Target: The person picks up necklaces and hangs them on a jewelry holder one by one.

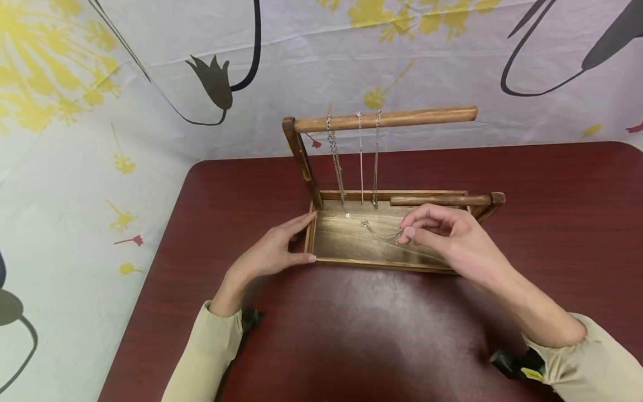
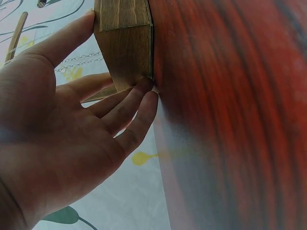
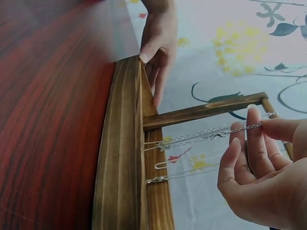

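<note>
A wooden jewelry stand (image 1: 334, 240) has a shallow tray base and a tall upper bar (image 1: 427, 115). My left hand (image 1: 268, 252) grips its left end, thumb at the front corner and fingers along the side; the left wrist view shows the fingertips against the end block (image 2: 127, 52). Over the tray, my right hand (image 1: 452, 234) pinches a thin silver chain (image 1: 384, 236) between thumb and fingers, its free end drooping leftward. Several silver necklaces (image 1: 335, 151) hang from the upper bar's left half, their lower ends reaching the tray.
A shorter, lower bar (image 1: 437, 200) extends from the stand's right post (image 1: 489, 206), close behind my right hand. The stand rests on a dark red wooden table (image 1: 372, 324). Behind it hangs a white cloth (image 1: 301, 56) printed with flowers.
</note>
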{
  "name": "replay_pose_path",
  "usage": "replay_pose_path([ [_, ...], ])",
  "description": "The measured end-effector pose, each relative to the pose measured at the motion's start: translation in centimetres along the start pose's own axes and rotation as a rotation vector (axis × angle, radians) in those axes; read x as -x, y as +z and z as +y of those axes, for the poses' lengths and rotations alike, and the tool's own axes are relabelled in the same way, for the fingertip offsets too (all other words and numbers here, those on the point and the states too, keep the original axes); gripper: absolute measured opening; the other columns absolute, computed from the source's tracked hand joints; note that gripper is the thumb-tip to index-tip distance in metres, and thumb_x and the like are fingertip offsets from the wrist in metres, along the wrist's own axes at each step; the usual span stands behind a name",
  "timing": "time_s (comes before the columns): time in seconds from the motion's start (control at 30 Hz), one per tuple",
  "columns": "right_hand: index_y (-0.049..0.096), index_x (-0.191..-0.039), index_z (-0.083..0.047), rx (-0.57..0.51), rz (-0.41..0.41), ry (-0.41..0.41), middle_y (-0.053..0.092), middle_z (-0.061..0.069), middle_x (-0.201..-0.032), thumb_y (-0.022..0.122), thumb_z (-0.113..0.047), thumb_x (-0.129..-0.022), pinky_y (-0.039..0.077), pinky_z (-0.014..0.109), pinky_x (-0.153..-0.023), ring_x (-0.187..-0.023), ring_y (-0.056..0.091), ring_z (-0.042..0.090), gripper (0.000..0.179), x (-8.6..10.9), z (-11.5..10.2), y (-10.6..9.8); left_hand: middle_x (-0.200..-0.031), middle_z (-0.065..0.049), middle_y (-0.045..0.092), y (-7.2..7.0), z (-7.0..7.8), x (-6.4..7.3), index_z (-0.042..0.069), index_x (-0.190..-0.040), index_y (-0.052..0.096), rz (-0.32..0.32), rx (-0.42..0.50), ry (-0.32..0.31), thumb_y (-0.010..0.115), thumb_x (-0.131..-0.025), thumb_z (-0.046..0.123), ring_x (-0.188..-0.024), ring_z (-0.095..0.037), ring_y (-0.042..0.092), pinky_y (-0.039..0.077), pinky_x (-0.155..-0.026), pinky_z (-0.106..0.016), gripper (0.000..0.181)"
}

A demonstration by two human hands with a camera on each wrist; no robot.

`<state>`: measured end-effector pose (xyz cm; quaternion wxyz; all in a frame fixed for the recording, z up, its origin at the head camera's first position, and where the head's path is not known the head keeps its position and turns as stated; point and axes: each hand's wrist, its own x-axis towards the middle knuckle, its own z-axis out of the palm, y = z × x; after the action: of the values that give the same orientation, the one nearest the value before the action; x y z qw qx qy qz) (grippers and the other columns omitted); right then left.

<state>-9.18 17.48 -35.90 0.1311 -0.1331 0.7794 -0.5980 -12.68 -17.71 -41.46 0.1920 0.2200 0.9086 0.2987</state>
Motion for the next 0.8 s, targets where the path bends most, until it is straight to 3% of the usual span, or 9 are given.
replay_pose_path([
  [0.3, 0.069, -0.107, -0.011, 0.061, 0.030, -0.009, 0.075, 0.009, -0.094, 0.064, -0.021, -0.099, 0.053, 0.023, -0.073, -0.089, 0.070, 0.016, 0.014, 0.3, -0.7, 0.0, -0.161, 0.001, 0.029, -0.1, 0.0, -0.1, 0.022, -0.159, 0.027, -0.005, 0.003, -0.006, 0.077, -0.087, 0.037, -0.146, -0.019, 0.029, 0.029, -0.116, -0.043, 0.088],
  [0.8, 0.065, -0.109, 0.000, -0.034, 0.038, -0.064, 0.074, 0.008, -0.094, 0.064, -0.012, -0.098, 0.054, 0.024, -0.077, -0.091, 0.071, 0.021, 0.017, 0.4, -1.5, -0.2, -0.160, 0.000, 0.031, -0.1, -0.1, -0.1, 0.022, -0.159, 0.028, 0.005, 0.004, 0.002, 0.078, -0.087, 0.037, -0.146, -0.020, 0.030, 0.028, -0.116, -0.044, 0.088],
])
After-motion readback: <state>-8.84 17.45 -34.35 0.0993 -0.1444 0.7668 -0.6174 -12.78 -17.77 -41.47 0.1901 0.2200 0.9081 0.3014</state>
